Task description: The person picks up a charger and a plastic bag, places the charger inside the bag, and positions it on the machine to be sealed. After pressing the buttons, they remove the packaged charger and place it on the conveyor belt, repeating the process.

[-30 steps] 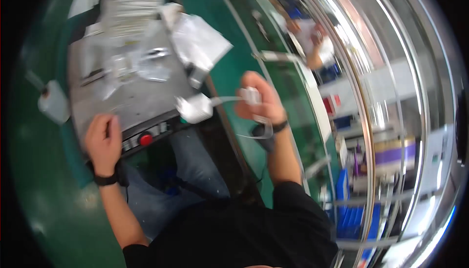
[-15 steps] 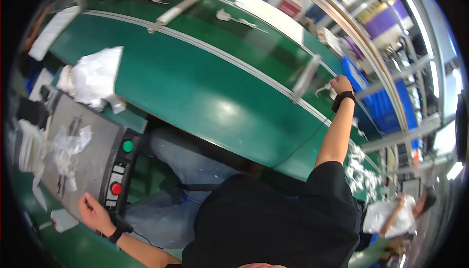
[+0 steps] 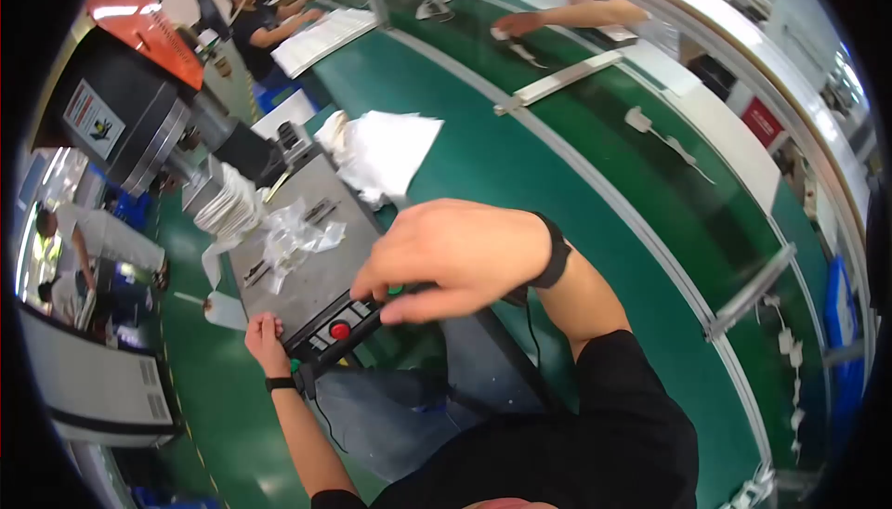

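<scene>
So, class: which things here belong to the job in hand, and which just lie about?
Likely belong:
button panel, near the left hand and right hand
red push button
grey metal worktop

Seemingly lying about:
crumpled clear plastic
white sheet
blue bin

Bright — bent, perhaps soft edges

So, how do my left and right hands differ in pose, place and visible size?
Your left hand has loosely curled fingers; your right hand is extended, thumb apart. The left hand is near the left end of the control panel; the right hand overlaps its right end in view. The left hand looks smaller than the right hand. Both are bare, each with a black wristband.
</scene>
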`<state>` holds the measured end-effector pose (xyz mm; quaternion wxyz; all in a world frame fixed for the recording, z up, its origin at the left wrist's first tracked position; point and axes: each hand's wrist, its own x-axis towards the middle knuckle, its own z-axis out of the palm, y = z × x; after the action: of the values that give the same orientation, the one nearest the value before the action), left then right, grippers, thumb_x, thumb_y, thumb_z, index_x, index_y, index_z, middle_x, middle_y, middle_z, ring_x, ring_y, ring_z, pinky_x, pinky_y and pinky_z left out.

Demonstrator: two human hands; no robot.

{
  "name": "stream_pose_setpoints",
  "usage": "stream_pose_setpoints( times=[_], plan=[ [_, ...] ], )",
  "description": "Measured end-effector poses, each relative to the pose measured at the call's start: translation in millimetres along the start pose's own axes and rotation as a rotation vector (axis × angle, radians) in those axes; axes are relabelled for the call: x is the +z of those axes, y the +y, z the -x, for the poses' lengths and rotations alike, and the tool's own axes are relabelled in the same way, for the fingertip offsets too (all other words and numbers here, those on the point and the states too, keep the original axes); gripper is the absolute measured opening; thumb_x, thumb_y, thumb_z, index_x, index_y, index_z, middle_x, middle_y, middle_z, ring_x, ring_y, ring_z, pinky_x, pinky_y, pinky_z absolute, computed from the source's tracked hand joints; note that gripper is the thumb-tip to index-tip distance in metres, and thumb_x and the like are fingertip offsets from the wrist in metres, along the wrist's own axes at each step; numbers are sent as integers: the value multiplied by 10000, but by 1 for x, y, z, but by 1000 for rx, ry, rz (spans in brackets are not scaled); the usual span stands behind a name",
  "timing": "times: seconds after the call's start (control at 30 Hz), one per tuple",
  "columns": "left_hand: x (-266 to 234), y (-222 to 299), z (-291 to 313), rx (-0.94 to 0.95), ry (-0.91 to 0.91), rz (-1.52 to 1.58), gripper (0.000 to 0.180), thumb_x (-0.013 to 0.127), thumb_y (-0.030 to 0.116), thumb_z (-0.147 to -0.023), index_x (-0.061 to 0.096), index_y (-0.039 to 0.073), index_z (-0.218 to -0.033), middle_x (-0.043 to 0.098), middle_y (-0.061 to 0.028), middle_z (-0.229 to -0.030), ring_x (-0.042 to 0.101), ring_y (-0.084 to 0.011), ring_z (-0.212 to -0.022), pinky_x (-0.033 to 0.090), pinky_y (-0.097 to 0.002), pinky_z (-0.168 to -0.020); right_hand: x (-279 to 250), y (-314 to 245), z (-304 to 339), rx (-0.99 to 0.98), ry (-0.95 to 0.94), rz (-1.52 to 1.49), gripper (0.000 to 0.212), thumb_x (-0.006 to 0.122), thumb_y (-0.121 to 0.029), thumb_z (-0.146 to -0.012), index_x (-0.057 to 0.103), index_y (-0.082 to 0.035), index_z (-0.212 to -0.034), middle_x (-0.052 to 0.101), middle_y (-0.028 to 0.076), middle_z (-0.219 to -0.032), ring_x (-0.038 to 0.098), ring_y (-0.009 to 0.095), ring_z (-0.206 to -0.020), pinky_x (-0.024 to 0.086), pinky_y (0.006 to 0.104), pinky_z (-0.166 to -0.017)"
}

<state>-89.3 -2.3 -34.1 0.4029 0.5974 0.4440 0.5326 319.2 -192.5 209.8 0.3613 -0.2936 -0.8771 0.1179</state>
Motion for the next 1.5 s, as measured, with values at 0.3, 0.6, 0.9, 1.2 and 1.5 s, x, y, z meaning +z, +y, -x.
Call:
stream_pose_setpoints(
  times=[0.3,0.6,0.9,1.2,1.5],
  plan=[
    [-13,10,1,-73,79,125,123,609,116,-977,635,37,-886,644,-28,-762,529,-73,-623,403,-205,-585,-18,-22,24,-154,17,-123,325,759,-303,-865,680,-33,-1028,611,41,-777,611,254,-675,459,335,-617],
    [-15,8,24,-73,177,80,134,606,121,-981,636,41,-877,648,-23,-763,523,-65,-622,398,-201,-588,-12,-26,24,-133,-25,-225,419,724,-440,-856,632,-46,-963,544,68,-719,569,289,-633,432,379,-576],
    [-6,4,24,-33,127,42,139,610,121,-983,640,26,-887,643,-15,-783,516,-59,-645,389,-192,-601,-17,-43,23,-231,2,-210,394,768,-361,-872,713,28,-911,652,81,-790,605,192,-598,464,283,-552],
    [-2,-8,17,-14,63,29,150,595,115,-998,634,5,-903,641,-17,-812,529,-64,-683,428,-202,-638,-31,-76,66,-176,287,-272,289,725,-228,-928,697,23,-788,630,86,-675,550,173,-479,362,274,-432],
    [21,8,25,87,17,-42,154,586,111,-1005,630,10,-898,632,-9,-815,534,-64,-718,439,-211,-664,-120,-206,370,2025,366,831,646,633,-577,-912,655,41,-1100,674,134,-819,620,151,-676,448,267,-584]
  ],
)
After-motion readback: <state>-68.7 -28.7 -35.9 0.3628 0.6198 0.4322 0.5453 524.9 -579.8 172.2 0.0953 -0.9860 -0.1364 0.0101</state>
